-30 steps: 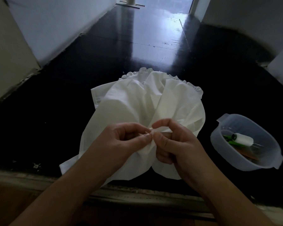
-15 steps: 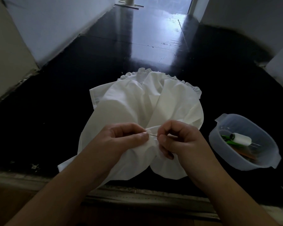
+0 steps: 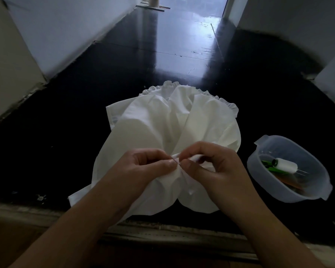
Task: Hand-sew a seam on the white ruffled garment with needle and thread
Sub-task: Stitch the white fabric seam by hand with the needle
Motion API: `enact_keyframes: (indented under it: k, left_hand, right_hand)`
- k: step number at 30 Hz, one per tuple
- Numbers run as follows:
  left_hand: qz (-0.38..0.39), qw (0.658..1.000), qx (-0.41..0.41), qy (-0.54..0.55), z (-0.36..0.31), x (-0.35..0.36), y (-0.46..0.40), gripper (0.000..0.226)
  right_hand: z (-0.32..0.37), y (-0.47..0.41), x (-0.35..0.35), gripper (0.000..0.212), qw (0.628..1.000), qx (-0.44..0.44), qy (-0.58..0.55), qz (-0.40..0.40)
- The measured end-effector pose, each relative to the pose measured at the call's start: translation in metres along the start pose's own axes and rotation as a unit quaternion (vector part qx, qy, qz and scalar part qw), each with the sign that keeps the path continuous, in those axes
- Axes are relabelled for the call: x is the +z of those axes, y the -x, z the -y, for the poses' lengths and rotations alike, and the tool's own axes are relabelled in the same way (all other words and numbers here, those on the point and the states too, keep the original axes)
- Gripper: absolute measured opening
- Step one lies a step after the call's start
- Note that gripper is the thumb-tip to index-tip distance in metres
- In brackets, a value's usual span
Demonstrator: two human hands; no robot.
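Observation:
The white ruffled garment [image 3: 162, 120] lies bunched on a dark glossy surface, its frilled edge at the far side. My left hand [image 3: 143, 169] pinches a fold of the cloth between thumb and fingers. My right hand [image 3: 217, 167] is curled close against it and pinches the thin needle [image 3: 177, 163], of which only a short dark sliver shows between the two thumbs. A rolled edge of fabric runs under my right fingers. The thread itself is too fine to see.
A translucent plastic tub [image 3: 321, 188] stands to the right of the garment, holding a white thread spool [image 3: 285, 165], green items and an orange one. The dark floor [image 3: 182, 55] stretches ahead between pale walls. A worn ledge [image 3: 162, 231] runs along the near edge.
My right hand drew away to the right, baring the needle, then came back against my left thumb. The left hand kept its pinch on the cloth.

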State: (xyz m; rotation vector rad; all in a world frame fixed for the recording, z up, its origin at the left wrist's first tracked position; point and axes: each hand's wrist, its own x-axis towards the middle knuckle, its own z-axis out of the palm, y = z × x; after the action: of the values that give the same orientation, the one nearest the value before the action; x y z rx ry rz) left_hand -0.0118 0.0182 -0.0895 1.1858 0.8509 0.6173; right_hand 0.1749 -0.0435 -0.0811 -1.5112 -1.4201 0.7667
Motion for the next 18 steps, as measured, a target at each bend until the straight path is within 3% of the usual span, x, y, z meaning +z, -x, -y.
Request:
enact_keyframes:
  k: [2,7,13,18]
  left_hand:
    - [-0.012,1.0,0.01,-0.025,0.001,0.001,-0.002,0.016]
    - [-0.023,0.998,0.003,-0.055,0.003,0.004,-0.003,0.015]
    - [-0.008,0.994,0.022,-0.106,0.0,0.008,-0.002,0.014]
    - [-0.036,0.983,0.029,-0.176,0.0,0.007,-0.001,0.016]
  right_hand:
    - [0.003,0.0,-0.001,0.011,0.999,-0.02,0.039,0.004]
    - [0.01,0.002,0.007,0.019,0.998,-0.059,0.005,0.019]
    - [0.001,0.001,0.016,0.022,0.991,-0.043,-0.103,-0.069]
    - [0.01,0.003,0.009,0.009,0.965,-0.024,-0.235,-0.117]
